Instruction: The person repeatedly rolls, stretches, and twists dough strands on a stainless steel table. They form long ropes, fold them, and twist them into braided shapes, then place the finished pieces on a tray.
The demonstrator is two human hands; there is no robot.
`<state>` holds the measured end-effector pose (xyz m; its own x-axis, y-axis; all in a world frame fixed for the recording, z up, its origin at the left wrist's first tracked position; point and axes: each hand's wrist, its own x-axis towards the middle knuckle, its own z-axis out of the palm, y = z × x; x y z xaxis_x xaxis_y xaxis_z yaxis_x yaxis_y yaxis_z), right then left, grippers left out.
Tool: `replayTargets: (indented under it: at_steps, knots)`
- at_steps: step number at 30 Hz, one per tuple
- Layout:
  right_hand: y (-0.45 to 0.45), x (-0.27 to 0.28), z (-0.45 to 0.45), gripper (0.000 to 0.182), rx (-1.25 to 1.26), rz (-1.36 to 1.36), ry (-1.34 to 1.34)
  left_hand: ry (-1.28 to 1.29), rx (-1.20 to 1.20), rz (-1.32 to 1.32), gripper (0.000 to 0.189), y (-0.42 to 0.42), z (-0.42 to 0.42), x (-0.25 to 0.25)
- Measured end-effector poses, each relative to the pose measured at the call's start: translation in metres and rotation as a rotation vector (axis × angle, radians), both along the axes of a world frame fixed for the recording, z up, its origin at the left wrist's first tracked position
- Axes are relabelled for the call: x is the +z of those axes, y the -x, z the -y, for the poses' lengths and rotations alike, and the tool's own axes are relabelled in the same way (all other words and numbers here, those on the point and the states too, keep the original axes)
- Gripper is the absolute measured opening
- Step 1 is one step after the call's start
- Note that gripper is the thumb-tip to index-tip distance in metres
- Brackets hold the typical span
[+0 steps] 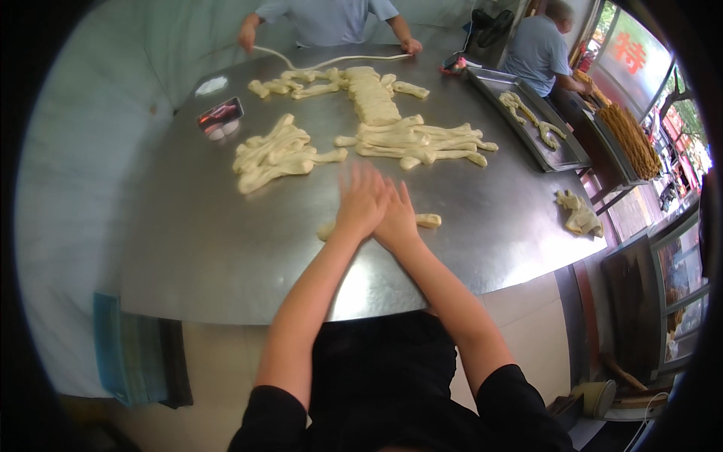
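Observation:
My left hand (361, 200) and my right hand (397, 212) lie side by side, overlapping, over a strip of dough (428, 220) on the metal table (226, 254). The dough's two ends show on either side of them; its middle is hidden. My fingers are extended, the left ones blurred, and neither hand grips anything visible. Ahead of my left hand is a pile of dough strips (277, 152). Beyond my right hand lies another group of dough strips (421, 141), with a stacked row of dough pieces (370, 96) behind it.
Across the table a person (339, 22) stretches a long dough rope (339, 59) between two hands. A metal tray (556, 164) holding twisted dough stands at the right, near crumpled dough (580, 214). A phone (220, 114) is at the left. Another person (536, 51) stands by fried dough twists (630, 138).

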<state>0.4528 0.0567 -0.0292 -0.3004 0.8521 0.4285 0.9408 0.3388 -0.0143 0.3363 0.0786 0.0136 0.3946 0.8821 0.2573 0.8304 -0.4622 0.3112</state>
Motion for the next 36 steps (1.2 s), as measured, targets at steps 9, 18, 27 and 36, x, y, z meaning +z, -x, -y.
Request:
replayTargets:
  at_steps: [9,18,27,36]
  knots:
    - [-0.005,0.016,0.141,0.062,0.048,0.179,0.136,0.015,-0.162,-0.099,0.096,0.050,0.186,-0.024]
    - [-0.041,0.016,-0.002,0.056,0.007,0.035,0.087,-0.099,-0.074,-0.066,0.074,0.091,0.011,-0.035]
    - [-0.053,0.017,0.142,0.054,-0.342,0.128,0.089,0.086,0.146,-0.103,0.072,0.103,0.195,-0.014]
    - [-0.113,0.010,0.005,0.068,-0.289,0.023,-0.016,-0.095,0.244,-0.178,0.059,0.184,0.028,-0.021]
